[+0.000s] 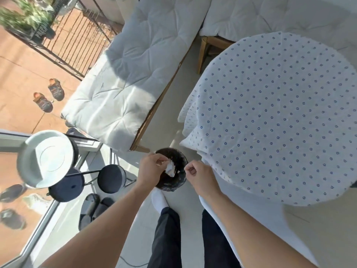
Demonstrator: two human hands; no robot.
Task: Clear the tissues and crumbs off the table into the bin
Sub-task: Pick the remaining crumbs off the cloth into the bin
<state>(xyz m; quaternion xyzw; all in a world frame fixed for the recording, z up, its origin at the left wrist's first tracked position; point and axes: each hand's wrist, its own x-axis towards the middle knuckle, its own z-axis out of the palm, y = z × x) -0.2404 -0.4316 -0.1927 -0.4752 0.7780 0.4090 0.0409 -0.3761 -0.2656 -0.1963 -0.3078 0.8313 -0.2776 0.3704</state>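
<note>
Both hands hang over the bin (176, 185), a small round black one on the floor just left of the surface (280, 117). The left hand (149, 168) is above the bin's left half, its fingers (161, 161) curled down and pinching the top of a crumpled white tissue (171, 169), which dangles inside the bin's mouth. Whether the tissue also touches the bin's contents cannot be told. The right hand (201, 176) is above the bin's right rim, fingers folded into a loose fist; whether anything is held inside it cannot be seen.

The surface is round, covered by a white cloth dotted with small blue flowers, and takes up the right of the scene. A few pale crumbs (257, 141) lie on it toward its near middle.

A white-socked foot (159, 200) and dark trousers stand just near of the bin. To the left are a white plate (46, 157) on a dark stand and two round black stools (112, 178). A white cushioned bench (119, 78) lies on the far side.
</note>
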